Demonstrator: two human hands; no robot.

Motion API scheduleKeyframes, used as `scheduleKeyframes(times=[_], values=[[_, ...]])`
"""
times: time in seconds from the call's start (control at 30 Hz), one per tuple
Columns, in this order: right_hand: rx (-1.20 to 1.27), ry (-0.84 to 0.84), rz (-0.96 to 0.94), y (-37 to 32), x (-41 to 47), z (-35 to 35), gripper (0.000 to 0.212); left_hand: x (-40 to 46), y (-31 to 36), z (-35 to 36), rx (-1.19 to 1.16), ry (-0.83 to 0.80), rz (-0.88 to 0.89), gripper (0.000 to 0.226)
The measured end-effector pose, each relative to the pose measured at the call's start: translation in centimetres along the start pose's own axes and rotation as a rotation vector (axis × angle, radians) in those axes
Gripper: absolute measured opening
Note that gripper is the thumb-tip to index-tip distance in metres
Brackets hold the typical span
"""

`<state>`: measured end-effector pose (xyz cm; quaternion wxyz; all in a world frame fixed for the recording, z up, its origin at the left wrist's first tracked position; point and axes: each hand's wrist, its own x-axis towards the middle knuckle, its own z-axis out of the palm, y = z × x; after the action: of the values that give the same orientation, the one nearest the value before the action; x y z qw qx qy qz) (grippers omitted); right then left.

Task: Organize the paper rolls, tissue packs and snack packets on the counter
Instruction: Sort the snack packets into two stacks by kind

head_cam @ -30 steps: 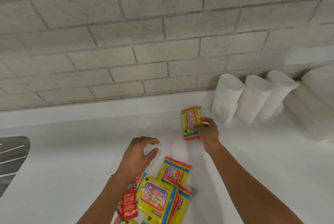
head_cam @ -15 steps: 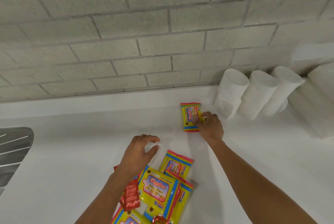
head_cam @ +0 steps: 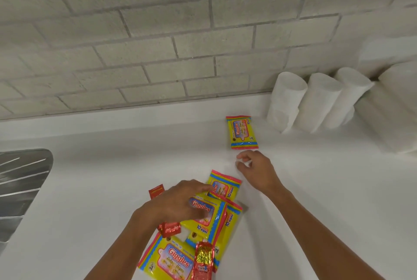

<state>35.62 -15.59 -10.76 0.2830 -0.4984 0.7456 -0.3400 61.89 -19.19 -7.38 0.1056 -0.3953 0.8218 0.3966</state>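
Note:
One yellow Giggles wipes pack [head_cam: 241, 132] lies alone on the white counter [head_cam: 112, 144], just left of a row of white paper rolls [head_cam: 320, 101]. My right hand [head_cam: 255, 170] hovers below that pack, fingers loosely curled, holding nothing. A pile of several more yellow wipes packs [head_cam: 212, 214] and red snack packets [head_cam: 202, 259] lies nearer to me. My left hand [head_cam: 178, 203] rests on top of this pile, fingers spread over a pack; no clear grip shows.
A grey brick wall [head_cam: 180, 31] backs the counter. A metal sink drainboard [head_cam: 20, 185] sits at the left edge. More white rolls [head_cam: 392, 110] are stacked at the far right.
My right hand let go of the lone wipes pack and drew back toward me. My left hand dropped from hovering onto the pile of packs.

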Motion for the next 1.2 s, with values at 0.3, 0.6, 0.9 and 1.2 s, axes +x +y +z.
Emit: scheduleKeyframes(times=[0.3,0.6,0.9,1.2], values=[[0.089,-0.032,0.089,0.7,-3.9,-1.1,0.015,-0.1,0.7,-0.2,0.134,0.039,-0.087,0.082],[0.250,-0.054,0.157,-0.9,-4.6,-2.5,0.015,-0.4,3.1,-3.7,-0.226,0.121,0.020,0.024],[0.795,-0.226,0.276,-4.3,-2.9,-2.7,0.041,2.7,6.6,-5.5,-0.521,0.494,0.035,0.017],[0.969,-0.245,0.294,-3.3,-0.3,-2.7,0.026,6.7,8.2,-3.7,-0.812,0.608,-0.008,0.024]])
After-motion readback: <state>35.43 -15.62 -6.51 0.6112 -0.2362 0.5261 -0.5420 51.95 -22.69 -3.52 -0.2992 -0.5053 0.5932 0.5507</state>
